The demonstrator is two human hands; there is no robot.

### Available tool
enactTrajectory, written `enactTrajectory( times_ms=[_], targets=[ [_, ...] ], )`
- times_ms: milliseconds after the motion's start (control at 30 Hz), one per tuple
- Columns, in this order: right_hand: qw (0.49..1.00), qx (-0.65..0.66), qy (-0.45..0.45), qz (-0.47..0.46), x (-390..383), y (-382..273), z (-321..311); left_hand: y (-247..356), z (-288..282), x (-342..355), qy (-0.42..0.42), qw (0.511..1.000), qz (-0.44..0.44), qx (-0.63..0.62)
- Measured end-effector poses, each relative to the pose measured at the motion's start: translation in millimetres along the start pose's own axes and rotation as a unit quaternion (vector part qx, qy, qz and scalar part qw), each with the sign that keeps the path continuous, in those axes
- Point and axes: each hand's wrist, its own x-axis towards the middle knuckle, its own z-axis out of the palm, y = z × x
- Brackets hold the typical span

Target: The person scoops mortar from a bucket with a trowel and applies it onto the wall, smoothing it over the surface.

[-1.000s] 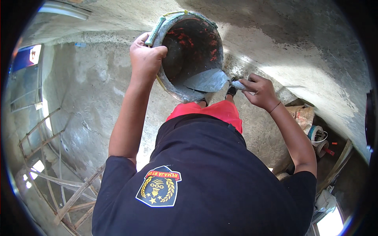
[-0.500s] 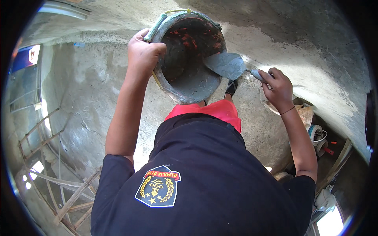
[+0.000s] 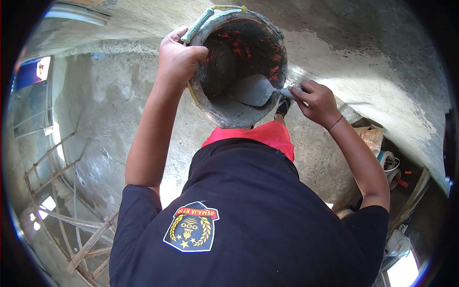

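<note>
A round bucket (image 3: pixel 202 91), crusted grey with reddish-orange patches inside, is tipped with its mouth toward me. My left hand (image 3: pixel 179 60) grips its left rim, thumb over the edge, beside the pale sleeve of the wire handle. In my right hand (image 3: pixel 319 103) is a trowel (image 3: pixel 256 91), fingers closed round its grey handle. The trowel's broad grey blade reaches inside the bucket, low over the inner wall. Grey wet material (image 3: pixel 234 111) coats that lower wall; how much there is I cannot tell.
Rough grey plastered walls (image 3: pixel 110 105) surround me. Wooden poles (image 3: pixel 91 244) form a frame at lower left. Over on the right lie a sack (image 3: pixel 370 138), a white container (image 3: pixel 389 161) and a timber plank (image 3: pixel 411 196). My dark shoe (image 3: pixel 283 106) shows beyond the bucket.
The trowel blade has moved left and down, deeper into the bucket, as my right hand came left. The bucket has shifted slightly right in the picture, still in my left hand.
</note>
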Motion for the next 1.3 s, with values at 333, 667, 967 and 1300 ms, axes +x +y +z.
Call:
enactTrajectory(
  times_ms=[333, 667, 967, 1300],
  targets=[
    [0.963, 0.192, -0.003, 0.188, -36, -14, 7, -13, -4, -6, 0.021, 0.999, -0.01, -0.031],
    [0.954, 0.146, 0.069, 0.252, -88, 2, 21, -58, 16, -1, 0.121, 0.988, -0.029, -0.094],
    [0.93, 0.122, 0.109, 0.33, -137, 61, 25, -95, 45, 10, 0.148, 0.977, -0.069, -0.137],
    [0.887, 0.058, 0.002, 0.458, -154, 130, 0, -85, 72, 3, 0.167, 0.98, -0.066, -0.084]
  ],
)
